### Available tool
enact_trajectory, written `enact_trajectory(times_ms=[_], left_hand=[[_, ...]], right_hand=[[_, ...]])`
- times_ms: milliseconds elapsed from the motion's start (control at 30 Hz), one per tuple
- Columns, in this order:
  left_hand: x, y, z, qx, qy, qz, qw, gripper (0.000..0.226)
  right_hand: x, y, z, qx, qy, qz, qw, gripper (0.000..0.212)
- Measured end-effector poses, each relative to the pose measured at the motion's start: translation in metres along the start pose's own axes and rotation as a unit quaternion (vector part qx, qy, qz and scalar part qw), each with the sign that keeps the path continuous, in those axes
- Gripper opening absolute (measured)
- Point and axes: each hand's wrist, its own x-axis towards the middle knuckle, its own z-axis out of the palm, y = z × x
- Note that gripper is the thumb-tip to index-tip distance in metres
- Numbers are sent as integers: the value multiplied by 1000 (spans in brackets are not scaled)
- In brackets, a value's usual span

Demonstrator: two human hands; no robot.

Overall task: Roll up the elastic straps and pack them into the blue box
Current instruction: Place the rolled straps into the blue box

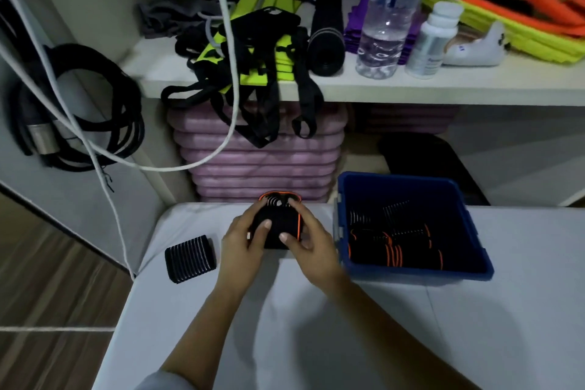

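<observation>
- Forearms stretch forward over the surface (285,320).
- Both left hand (242,244) and right hand (313,250) clasp one rolled strap (281,218), thumbs on top, beside the blue box (421,277).

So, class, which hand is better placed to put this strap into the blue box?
Right, probably: the right hand grips the strap beside the blue box; the left hand is on the far side.

The scene is dimly lit, with a cool cast. Soft shadows are cast on the white table (316,342) at 6 o'clock. The blue box (411,190) interior at 4 o'clock is underexposed. Edges are bowed, and detail is smeared at 1 o'clock.
</observation>
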Motion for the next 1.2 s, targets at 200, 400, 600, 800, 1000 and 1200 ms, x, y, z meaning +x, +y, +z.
enact_trajectory(times_ms=[200,400,600,800,1000,1200], left_hand=[[10,70,42,-24,-17,69,997,33],[13,95,96,-20,-108,71,991,38],[10,74,116,116,-111,56,985,47],[2,52,118,195,-143,31,970,50],[-1,47,123,204,-146,24,968,46],[-3,46,124,201,-141,27,969,46]], right_hand=[[-7,-43,-86,53,-2,-34,998,48],[-11,-33,-166,19,20,3,1000,37],[-12,-1,-194,-28,-17,109,994,35],[-6,18,-191,-95,-102,164,977,35],[2,28,-191,-160,-128,160,966,37],[1,32,-192,-181,-95,149,968,47]])
